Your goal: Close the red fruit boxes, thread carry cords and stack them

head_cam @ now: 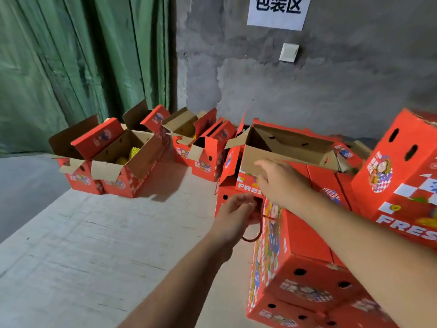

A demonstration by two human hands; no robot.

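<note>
The left hand (233, 215) was curled around a dark red carry cord (256, 233), which looped down beneath it against the end face of the closed red box (305, 263) just to its right. The right hand (281, 183) reached beyond the left, fingers bent at the near brown edge of an open box (286, 147); blur kept me from telling whether it grasped anything. That open box sat on top of other closed red boxes, directly behind the one with the cord. Right of the right forearm, a tilted closed box (402, 176) crowded in close. To the left of both hands lay a wide bare stretch of pale floor covering (94, 245), running to a row of open-flapped boxes (113, 157) well beyond the left hand, in front of a green curtain (82, 55) and a grey wall (307, 91)
</note>
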